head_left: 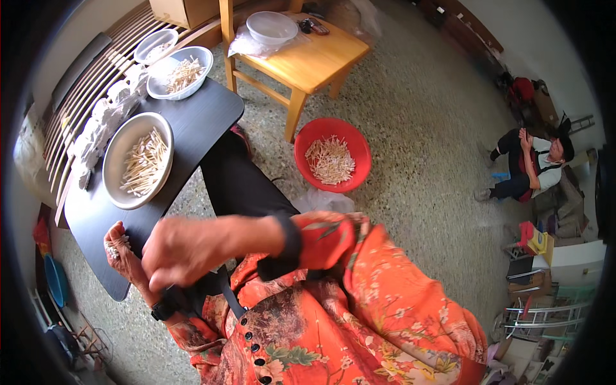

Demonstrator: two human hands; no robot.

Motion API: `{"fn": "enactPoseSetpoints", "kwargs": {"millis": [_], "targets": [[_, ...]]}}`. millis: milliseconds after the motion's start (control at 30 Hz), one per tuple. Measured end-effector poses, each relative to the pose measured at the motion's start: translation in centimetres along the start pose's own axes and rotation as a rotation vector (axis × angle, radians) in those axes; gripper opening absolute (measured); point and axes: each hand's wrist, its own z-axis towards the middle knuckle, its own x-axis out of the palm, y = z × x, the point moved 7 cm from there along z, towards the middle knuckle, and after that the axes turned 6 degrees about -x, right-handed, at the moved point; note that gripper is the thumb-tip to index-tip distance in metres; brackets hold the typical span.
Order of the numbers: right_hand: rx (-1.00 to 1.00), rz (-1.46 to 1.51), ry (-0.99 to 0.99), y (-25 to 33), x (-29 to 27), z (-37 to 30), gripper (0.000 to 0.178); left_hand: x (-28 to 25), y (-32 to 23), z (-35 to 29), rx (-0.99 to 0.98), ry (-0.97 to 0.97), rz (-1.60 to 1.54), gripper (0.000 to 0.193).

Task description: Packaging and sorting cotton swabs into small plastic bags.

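Observation:
My left hand (126, 258), at the near edge of the dark table, is closed round a small bunch of cotton swabs (118, 246) whose white tips show between thumb and fingers. Over and beside its wrist, my right hand (183, 250) is curled and slightly blurred, with its back turned up. Whatever its fingers hold is hidden. A cream bowl (113, 185) of wooden-stick cotton swabs (145, 165) stands on the table (204, 114) just beyond my hands. Farther back is a translucent bowl (158, 85) with more swabs (185, 75).
A red basin (364, 156) of cotton swabs sits on the floor to the right. Beyond it stands a wooden chair (321, 58) bearing an empty plastic bowl (272, 28). White wrapped bundles (96, 131) line the table's left edge. Another person (531, 160) sits far right.

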Motion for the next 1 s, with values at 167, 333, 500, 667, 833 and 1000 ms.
{"fn": "enactPoseSetpoints", "kwargs": {"millis": [167, 333, 500, 667, 833, 1000], "targets": [[0.597, -0.258, -0.359, -4.2, -12.6, -13.3, 0.019, 11.0, -4.9, 4.2, 0.043, -0.054, -0.137, 0.028], [1.149, -0.196, -0.716, -9.8, -16.5, -40.6, 0.023, 10.8, -4.8, 4.5, 0.002, -0.093, -0.303, 0.031], [1.532, 0.250, -1.268, -7.3, -8.3, -56.2, 0.024, 9.9, -4.6, 4.9, 0.020, -0.054, -0.365, 0.030], [1.678, 0.356, -1.466, -7.7, -2.6, -61.5, 0.021, 8.6, -4.0, 5.3, -0.003, -0.085, -0.424, 0.029], [1.577, 0.394, -1.464, -10.2, -3.1, -62.0, 0.020, 7.1, -3.1, 5.7, 0.007, -0.084, -0.369, 0.029], [1.460, 0.396, -1.429, -12.7, -4.6, -60.9, 0.021, 8.2, -4.6, 5.1, -0.037, -0.141, -0.425, 0.023]]}}
